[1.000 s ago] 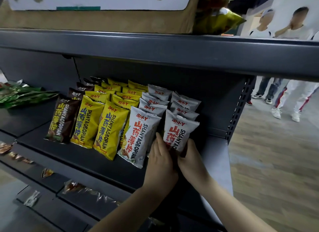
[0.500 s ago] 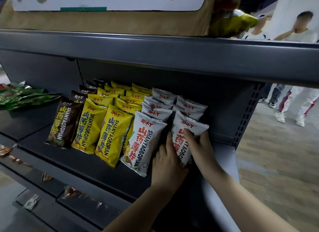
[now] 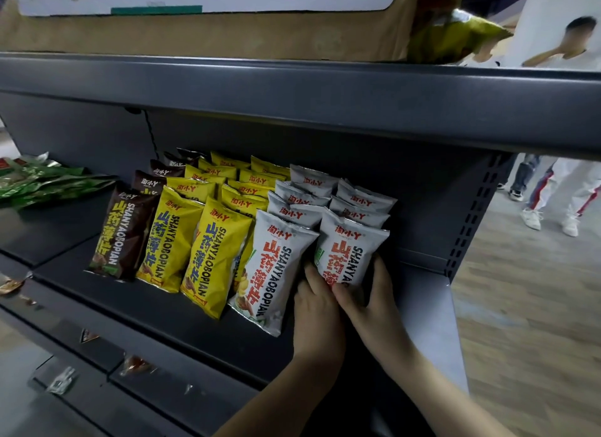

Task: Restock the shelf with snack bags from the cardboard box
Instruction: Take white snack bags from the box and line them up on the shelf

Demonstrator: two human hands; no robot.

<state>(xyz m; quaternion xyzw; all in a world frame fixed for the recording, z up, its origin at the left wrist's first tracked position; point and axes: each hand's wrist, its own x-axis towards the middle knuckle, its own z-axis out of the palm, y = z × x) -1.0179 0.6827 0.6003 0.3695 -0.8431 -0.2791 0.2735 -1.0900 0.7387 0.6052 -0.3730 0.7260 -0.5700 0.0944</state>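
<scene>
Both hands (image 3: 344, 303) grip white bag (image 3: 349, 251) btm, upright, long axis vertical

The picture was dim overall, with soft light that reached the front of the dark grey metal shelf unit (image 3: 292, 88) from the camera's side. Beneath that unit's upper board the recess lay in deep shadow, and the back rows of packets faded into it. The glossy white foil snack bag (image 3: 349, 248) at the front caught mild sheen, its print sharp. To the right of the unit, the pale wood-look floor (image 3: 527, 306) was brighter. Above the unit, the standing figures at the top right (image 3: 572, 36) were smeared with blur. Wide-angle distortion bowed the unit's edges towards the frame's corners.
</scene>
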